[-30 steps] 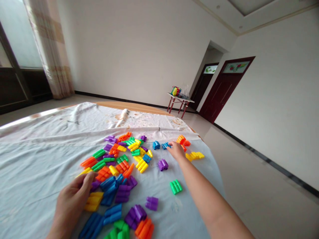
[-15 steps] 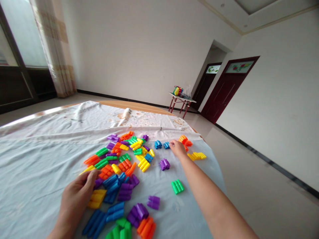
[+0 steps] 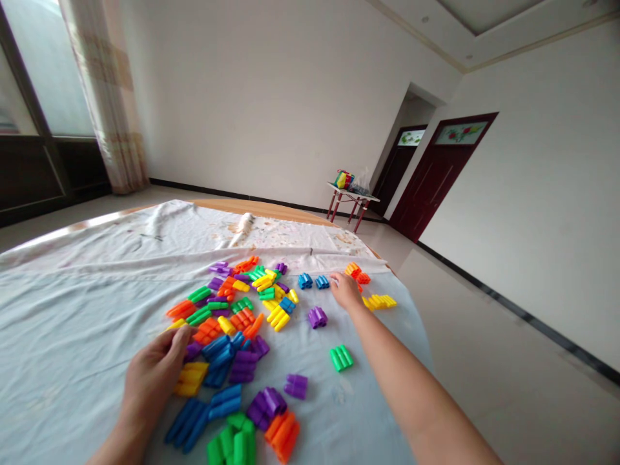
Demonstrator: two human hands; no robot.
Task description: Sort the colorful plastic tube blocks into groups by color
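- Lower left of frame, left hand (image 3: 150,381) was curled, fingertips at the pile edge, just above yellow block (image 3: 191,378); no clear pinch, cannot tell if it held anything.
- Centre right, right hand (image 3: 345,290) had fingers loosely together, just beside blue block (image 3: 322,282) and orange block (image 3: 356,274); contact unclear, cannot tell if pinching.
- Mid-frame, ribbed plastic blocks (image 3: 242,321) lay in a loose heap on pale blue sheet (image 3: 72,342); purple block (image 3: 317,317) and green block (image 3: 341,358) sat apart from it.
- Handling, by eye: blocks looked light, stiff and hollow, and likely to shift on cloth. Best grip probably across the ribs, on the long sides.
- Upper right, small red-legged table (image 3: 351,192) stood near dark red door (image 3: 436,181).
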